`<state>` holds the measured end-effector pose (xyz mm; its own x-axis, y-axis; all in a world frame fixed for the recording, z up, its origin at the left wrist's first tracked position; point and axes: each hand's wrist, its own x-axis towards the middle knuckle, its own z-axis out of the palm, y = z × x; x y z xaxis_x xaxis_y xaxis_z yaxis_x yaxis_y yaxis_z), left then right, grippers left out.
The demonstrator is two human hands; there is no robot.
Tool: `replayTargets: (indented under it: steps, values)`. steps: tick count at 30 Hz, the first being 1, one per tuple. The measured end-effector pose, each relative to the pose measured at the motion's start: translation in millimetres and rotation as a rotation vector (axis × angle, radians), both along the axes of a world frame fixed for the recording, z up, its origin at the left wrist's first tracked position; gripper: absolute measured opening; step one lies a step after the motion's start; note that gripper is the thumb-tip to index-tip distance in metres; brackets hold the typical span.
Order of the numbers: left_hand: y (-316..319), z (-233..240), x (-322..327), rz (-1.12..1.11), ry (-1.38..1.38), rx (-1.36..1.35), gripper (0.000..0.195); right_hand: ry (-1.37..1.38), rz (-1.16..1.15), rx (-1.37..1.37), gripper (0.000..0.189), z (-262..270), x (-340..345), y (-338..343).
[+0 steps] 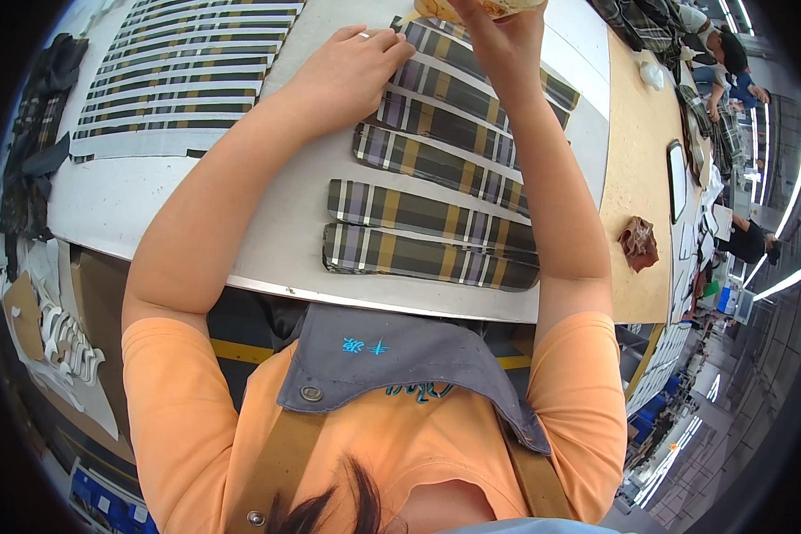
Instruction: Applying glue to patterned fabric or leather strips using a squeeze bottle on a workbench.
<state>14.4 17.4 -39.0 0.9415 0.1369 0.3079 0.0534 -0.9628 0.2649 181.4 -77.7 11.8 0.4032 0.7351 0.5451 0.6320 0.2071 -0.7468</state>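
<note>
At the top edge, my right hand point(500, 47) grips a yellowish translucent container point(434, 9), partly cut off by the picture's rim. A pale tip sticks out on its left. My left hand point(347, 77) lies palm down on the white table point(287, 220), its fingertips at the left ends of the upper plaid fabric pieces point(440, 83). Whether those fingers pinch anything is hidden. More plaid pieces, in dark green, tan, purple and white, lie in rows between my forearms. The nearest stack of plaid pieces point(427, 257) is beside the table's front edge.
Left of my left arm lie plaid strips with white bands point(180, 73), overlapped in rows. Dark cloth point(40, 133) hangs at the far left. On the tan board point(631, 133) at right are a crumpled brown piece point(639, 243) and a white lump point(651, 75). Other people work farther right.
</note>
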Motion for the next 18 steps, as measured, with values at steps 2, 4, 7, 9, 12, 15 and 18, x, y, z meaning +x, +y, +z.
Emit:
replayTargets:
  steps: [2,4,7,9,12,15,18]
  values:
    - [0,0,0,-0.008,-0.017,-0.003,0.043,-0.020,-0.035,-0.025,0.031,4,1,-6]
    - [1,1,0,-0.002,0.022,0.000,0.041,-0.041,-0.050,-0.041,0.032,6,4,-14]
    - [1,1,-1,-0.018,-0.012,-0.018,0.041,-0.072,-0.090,-0.030,0.035,7,12,-29]
    - [2,-1,0,-0.027,-0.029,-0.010,0.040,-0.140,-0.120,-0.003,0.040,5,22,-41]
    - [3,0,0,-0.034,-0.050,-0.013,0.039,0.014,-0.161,-0.016,0.040,9,25,-59]
    - [3,0,0,-0.036,-0.068,-0.019,0.036,-0.043,-0.169,0.024,0.040,4,38,-77]
    - [3,1,0,-0.035,-0.071,-0.028,0.034,-0.104,-0.179,0.070,0.039,1,50,-92]
